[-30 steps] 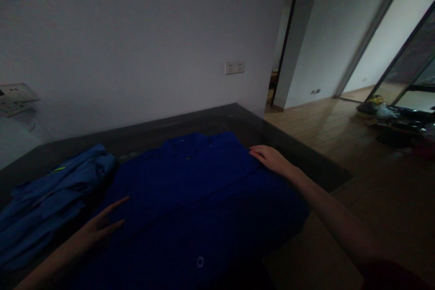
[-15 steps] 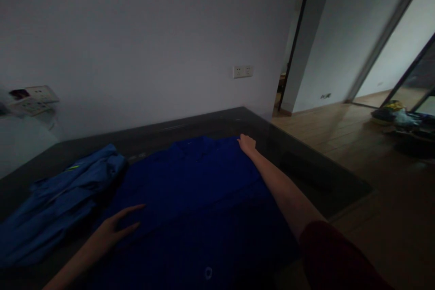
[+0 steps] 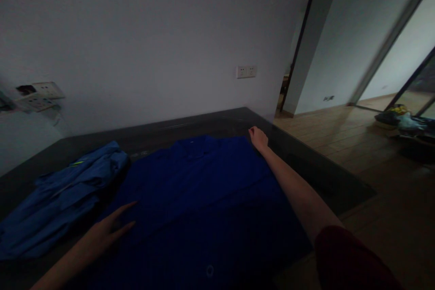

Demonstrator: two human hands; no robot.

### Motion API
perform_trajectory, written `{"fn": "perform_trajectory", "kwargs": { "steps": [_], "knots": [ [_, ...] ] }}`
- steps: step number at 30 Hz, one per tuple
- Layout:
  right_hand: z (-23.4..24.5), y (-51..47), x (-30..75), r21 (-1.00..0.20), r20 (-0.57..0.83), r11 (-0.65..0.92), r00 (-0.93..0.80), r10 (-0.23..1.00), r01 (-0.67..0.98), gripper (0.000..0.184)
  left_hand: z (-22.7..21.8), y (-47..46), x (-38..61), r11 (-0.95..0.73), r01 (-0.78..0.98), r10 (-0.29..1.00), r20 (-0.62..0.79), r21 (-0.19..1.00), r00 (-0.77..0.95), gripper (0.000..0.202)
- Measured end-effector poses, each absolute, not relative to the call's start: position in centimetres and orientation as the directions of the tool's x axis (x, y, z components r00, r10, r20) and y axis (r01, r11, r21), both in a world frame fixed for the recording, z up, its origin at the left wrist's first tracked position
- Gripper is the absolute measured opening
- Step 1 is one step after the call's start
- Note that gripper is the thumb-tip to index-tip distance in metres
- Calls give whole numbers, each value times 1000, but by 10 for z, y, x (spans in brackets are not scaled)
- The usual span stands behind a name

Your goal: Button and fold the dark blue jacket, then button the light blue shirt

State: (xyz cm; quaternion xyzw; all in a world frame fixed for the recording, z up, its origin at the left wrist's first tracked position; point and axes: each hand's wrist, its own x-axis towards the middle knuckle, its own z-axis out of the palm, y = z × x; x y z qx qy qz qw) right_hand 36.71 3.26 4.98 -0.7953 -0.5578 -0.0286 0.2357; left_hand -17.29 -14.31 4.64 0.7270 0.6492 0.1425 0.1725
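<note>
A dark blue collared shirt [image 3: 190, 181] lies spread out on a dark, glossy table [image 3: 217, 122], its collar toward the wall. My left hand [image 3: 105, 231] rests over the shirt's left side, thumb and forefinger stretched apart, with nothing held. At the far right shoulder of the shirt is my right hand [image 3: 258, 139], its fingers curled closed just beyond the fabric's edge. No cloth shows between those fingers. My right forearm crosses over the shirt's right side. A small pale ring-shaped mark [image 3: 210, 271] shows on the lower part of the shirt.
Left of the shirt lies a crumpled lighter-blue garment [image 3: 74, 195] with a yellow-green strip. Wall sockets [image 3: 246, 71] sit above the table's back edge. More socket plates [image 3: 42, 95] are at far left. Bags and other items [image 3: 404, 120] lie on the wooden floor at right.
My right hand has moved right, from touching the shirt's shoulder corner to slightly past it. The left hand has shifted a little left. The camera view has turned slightly.
</note>
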Motion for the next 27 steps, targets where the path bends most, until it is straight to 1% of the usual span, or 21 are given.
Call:
{"fn": "perform_trajectory", "kwargs": {
  "steps": [2,3,4,6,9,11,12,14,15,16,18,20,23,25,27],
  "knots": [
    [64,27,383,-397,445,-139,322,835,907,34,56,-140,-175,-28,906,993,-91,423,73,76],
    [72,23,390,-414,515,-58,287,808,908,33,61,-136,-175,-16,906,992,-108,424,68,77],
    [79,18,396,-423,573,17,253,780,906,32,65,-132,-172,-27,905,994,-87,424,70,75],
    [92,5,402,-420,638,129,191,746,898,33,68,-119,-159,-114,894,992,-4,433,129,67],
    [91,-22,386,-388,645,265,55,762,883,35,57,-99,-126,-343,847,939,146,406,310,54],
    [73,-44,364,-351,575,334,-80,814,875,38,40,-88,-104,-461,822,887,200,335,416,51],
    [60,-54,353,-329,496,350,-155,854,877,41,30,-84,-95,-491,823,870,209,285,447,51],
    [33,-70,338,-277,304,313,-226,926,908,51,12,-80,-83,-509,842,858,193,181,477,51],
    [21,-77,334,-241,230,277,-223,947,930,56,6,-80,-80,-506,851,859,176,141,481,51],
    [11,-81,335,-202,184,236,-200,963,951,59,2,-80,-78,-499,859,863,157,115,480,51],
    [1,-87,343,-141,125,134,-117,985,981,63,0,-82,-78,-485,869,872,119,99,474,52],
    [1,-91,357,-102,93,57,-47,995,993,62,3,-84,-78,-475,874,879,102,105,466,53],
    [10,-99,375,-82,82,30,-23,996,996,58,4,-85,-81,-474,872,880,109,119,463,52],
    [19,-108,385,-118,131,40,-24,991,992,56,1,-81,-83,-477,869,878,125,131,463,52],
    [31,-117,395,-201,237,25,24,971,979,53,0,-75,-84,-466,872,884,123,149,452,51]
  ]
}}
